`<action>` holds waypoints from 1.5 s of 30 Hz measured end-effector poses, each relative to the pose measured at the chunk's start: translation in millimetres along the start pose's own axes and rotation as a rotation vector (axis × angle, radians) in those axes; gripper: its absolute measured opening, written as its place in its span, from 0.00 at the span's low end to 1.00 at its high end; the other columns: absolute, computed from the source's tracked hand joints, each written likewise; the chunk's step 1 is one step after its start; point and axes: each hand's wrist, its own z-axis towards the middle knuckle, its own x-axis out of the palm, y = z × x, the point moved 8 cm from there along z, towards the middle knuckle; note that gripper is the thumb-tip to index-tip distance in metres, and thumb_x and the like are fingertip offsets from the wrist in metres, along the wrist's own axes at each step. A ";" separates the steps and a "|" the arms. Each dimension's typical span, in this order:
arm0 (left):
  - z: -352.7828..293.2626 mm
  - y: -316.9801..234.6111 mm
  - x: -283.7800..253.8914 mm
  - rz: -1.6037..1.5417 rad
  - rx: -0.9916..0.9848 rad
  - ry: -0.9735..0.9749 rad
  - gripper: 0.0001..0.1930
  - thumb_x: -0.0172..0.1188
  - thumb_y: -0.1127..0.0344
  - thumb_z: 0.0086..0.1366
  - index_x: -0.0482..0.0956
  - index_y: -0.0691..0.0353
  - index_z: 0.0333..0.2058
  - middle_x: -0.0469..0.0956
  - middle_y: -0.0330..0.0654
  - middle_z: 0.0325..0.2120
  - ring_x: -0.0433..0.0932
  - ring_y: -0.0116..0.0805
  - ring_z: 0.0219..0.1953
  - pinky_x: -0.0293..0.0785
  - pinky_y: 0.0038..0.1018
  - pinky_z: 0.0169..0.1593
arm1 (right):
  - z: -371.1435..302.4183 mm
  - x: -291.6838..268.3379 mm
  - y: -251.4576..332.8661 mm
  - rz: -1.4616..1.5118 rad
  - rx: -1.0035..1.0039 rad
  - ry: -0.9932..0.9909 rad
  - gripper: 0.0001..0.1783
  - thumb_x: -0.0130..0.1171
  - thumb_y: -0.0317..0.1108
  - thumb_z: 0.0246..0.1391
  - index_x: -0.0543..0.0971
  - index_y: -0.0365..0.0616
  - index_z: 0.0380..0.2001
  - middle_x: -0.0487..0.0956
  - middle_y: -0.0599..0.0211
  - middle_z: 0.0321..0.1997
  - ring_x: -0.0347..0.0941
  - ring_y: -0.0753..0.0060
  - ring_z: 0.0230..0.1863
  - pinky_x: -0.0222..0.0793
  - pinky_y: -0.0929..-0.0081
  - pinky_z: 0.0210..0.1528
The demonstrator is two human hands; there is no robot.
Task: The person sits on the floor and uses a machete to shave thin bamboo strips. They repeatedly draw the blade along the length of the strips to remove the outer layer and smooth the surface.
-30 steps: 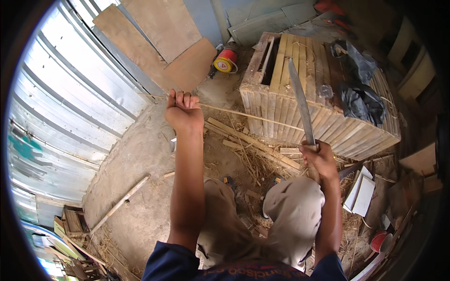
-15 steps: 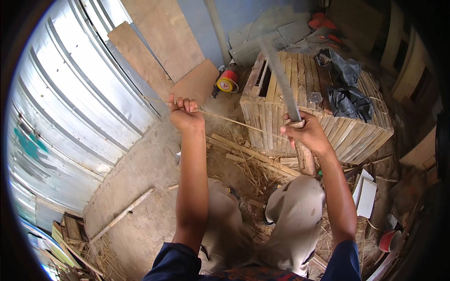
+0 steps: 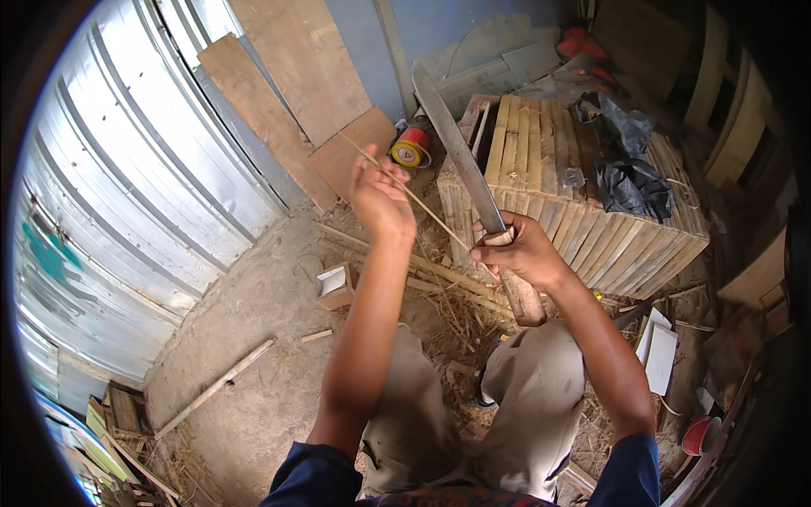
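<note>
Presently, two bare hands are at work above the floor (image 3: 245, 342). The right hand (image 3: 522, 252) is closed on one long grey metal knife (image 3: 463, 160) with a brown wooden handle; its blade slants up and to the left. One thin, straight, pale tan strip (image 3: 431, 215) runs between the hands, its near end at the right hand's fingers. The left hand (image 3: 383, 193) is palm up, fingers loosely curled, the strip crossing them; grip firmness cannot be told. Beyond stands one slatted wooden crate (image 3: 583, 245) carrying two black plastic bags (image 3: 635, 189). One red-and-yellow cylindrical pail (image 3: 411, 147) lies near three brown flat boards (image 3: 296, 68).
</note>
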 end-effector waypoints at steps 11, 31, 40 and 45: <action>-110.5 25.7 -8.5 0.173 -0.055 0.219 0.12 0.46 0.60 0.79 0.72 0.62 0.49 0.65 0.34 0.27 0.64 0.23 0.25 0.67 0.24 0.34 | -1.5 15.2 6.7 0.110 -0.142 0.072 0.19 0.69 0.22 0.54 0.76 0.36 0.49 0.81 0.68 0.34 0.76 0.78 0.30 0.74 0.77 0.34; -150.8 37.6 -43.2 0.441 -0.512 0.198 0.18 0.51 0.57 0.78 0.73 0.54 0.61 0.60 0.27 0.20 0.53 0.16 0.18 0.51 0.18 0.20 | -71.8 -69.5 -15.7 -0.979 -0.063 -0.416 0.21 0.70 0.42 0.48 0.78 0.34 0.36 0.80 0.41 0.27 0.79 0.36 0.34 0.75 0.52 0.37; -201.8 71.9 -93.4 0.524 -0.662 0.210 0.21 0.52 0.68 0.76 0.71 0.60 0.65 0.60 0.23 0.23 0.55 0.14 0.25 0.51 0.15 0.29 | -102.5 -54.8 -84.2 -1.223 -0.049 -0.168 0.24 0.71 0.35 0.45 0.76 0.46 0.46 0.82 0.55 0.42 0.80 0.43 0.42 0.76 0.52 0.43; -213.0 53.6 -114.9 0.566 -0.663 0.281 0.20 0.49 0.69 0.77 0.71 0.60 0.65 0.61 0.21 0.19 0.54 0.11 0.17 0.49 0.17 0.20 | -93.5 -51.2 -86.2 -1.252 -0.101 -0.123 0.21 0.69 0.35 0.44 0.77 0.48 0.44 0.82 0.57 0.40 0.79 0.45 0.42 0.75 0.54 0.43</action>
